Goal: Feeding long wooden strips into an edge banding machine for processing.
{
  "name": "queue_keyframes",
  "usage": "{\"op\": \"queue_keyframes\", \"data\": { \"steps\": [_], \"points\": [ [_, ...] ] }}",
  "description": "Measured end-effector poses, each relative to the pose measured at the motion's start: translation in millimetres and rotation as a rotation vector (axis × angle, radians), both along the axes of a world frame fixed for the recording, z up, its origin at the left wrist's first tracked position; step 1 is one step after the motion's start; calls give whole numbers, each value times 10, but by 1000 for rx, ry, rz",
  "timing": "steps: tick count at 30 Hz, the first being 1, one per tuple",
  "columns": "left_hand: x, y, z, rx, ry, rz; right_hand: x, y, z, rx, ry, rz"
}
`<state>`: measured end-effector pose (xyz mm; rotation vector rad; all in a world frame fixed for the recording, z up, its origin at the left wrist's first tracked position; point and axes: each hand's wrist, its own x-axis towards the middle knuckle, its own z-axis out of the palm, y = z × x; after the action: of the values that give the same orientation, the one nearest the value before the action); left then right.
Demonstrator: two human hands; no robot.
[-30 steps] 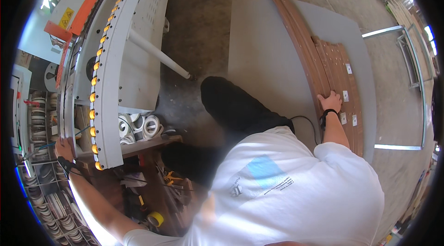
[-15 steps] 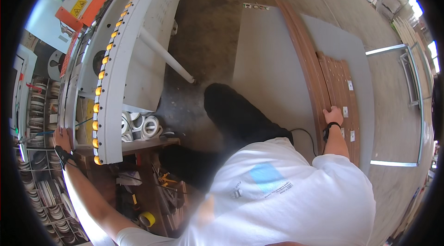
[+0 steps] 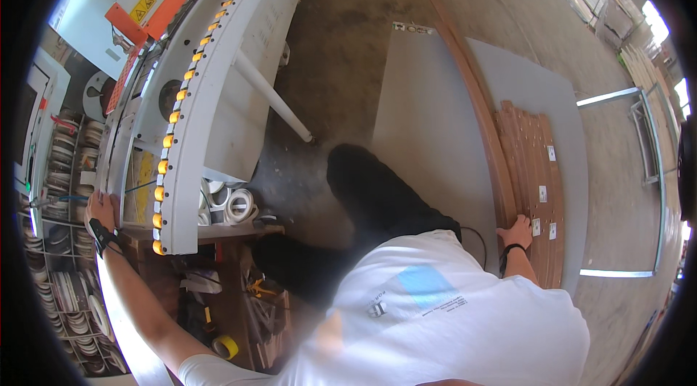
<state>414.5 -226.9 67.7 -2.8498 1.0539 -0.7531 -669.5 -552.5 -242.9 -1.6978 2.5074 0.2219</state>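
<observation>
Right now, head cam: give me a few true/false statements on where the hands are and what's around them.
1. The right hand rests on the stack of brown wooden strips. True.
2. The left hand holds a roll of yellow tape. False: it rests on the machine's edge; the yellow tape roll lies low on the shelf.
3. The strips lie on a grey board. True.
4. Both hands grip one strip. False: they are far apart.
</observation>
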Motion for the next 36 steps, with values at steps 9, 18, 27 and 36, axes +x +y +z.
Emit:
{"op": "queue_keyframes", "data": {
  "steps": [9, 18, 27, 36],
  "points": [
    [-352, -154, 74, -32, 7, 29, 525, -163, 145, -288, -71, 213],
    [-796, -165, 217, -119, -1, 65, 851, -894, 1644, -675, -20, 335],
    [-1346, -609, 478, -176, -197, -117, 1147, -936, 2714, -1014, -129, 613],
    [-4053, -1698, 926, -269, -308, -935, 1483, -855, 2766, -1215, -338, 940]
  ]
}}
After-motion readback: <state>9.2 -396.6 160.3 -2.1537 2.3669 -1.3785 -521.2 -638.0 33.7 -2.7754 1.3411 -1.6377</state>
